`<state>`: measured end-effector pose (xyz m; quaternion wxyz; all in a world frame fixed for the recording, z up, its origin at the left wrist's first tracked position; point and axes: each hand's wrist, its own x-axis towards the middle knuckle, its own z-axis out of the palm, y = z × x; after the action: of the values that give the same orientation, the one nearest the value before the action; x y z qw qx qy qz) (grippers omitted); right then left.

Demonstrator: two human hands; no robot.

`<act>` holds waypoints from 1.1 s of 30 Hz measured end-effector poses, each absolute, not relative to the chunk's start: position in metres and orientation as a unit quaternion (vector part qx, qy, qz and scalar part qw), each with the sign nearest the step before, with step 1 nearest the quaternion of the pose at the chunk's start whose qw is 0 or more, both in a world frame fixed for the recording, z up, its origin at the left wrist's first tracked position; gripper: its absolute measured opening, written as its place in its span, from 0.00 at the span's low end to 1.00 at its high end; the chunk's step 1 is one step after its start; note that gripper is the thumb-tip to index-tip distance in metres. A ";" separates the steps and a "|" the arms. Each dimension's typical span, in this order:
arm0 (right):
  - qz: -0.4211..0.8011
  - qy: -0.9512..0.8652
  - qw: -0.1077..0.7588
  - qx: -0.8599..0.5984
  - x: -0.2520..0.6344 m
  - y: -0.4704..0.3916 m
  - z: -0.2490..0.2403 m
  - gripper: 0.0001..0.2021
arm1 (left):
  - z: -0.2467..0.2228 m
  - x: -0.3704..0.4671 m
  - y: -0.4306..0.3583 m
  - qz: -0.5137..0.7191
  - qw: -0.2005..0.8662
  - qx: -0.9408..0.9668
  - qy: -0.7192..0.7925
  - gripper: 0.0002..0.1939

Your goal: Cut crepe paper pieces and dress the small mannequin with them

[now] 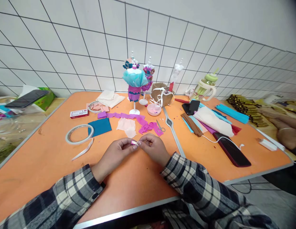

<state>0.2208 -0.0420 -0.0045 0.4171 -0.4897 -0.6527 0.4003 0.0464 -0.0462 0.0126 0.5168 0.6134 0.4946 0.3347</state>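
Above the orange table [129, 197], my left hand [116, 154] and my right hand [154, 149] meet fingertip to fingertip. Between them they pinch a small white-and-pink piece [134, 143], too small to identify. Just beyond lies a pale pink crepe paper piece [127, 125]. Small scissors [160, 128] rest by a crumpled magenta crepe strip [150, 128]. Left of my hands are a roll of white tape [67, 136], a loose strip of tape [84, 152] and a blue paper square [100, 127].
Small dress forms, one in a turquoise and purple paper dress [135, 81], stand at the back. A pink bowl [154, 110] sits beside them. To the right are folded crepe paper [213, 119], a phone [231, 149] with a cable and a drink bottle [205, 87]. Another person's arm [287, 127] shows far right.
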 end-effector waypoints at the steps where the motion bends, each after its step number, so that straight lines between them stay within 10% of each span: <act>1: 0.392 -0.658 0.415 -0.492 0.221 -0.043 -0.004 0.07 | 0.012 0.046 -0.046 0.328 0.524 0.612 0.492 0.16; 33: 0.393 -0.640 0.438 -0.494 0.219 -0.043 -0.001 0.06 | 0.004 0.045 -0.047 0.372 0.782 0.340 0.366 0.11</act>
<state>0.2192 -0.0434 -0.0007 0.4384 -0.4940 -0.6395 0.3934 0.0447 -0.0466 0.0043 0.7820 0.3402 0.3662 0.3722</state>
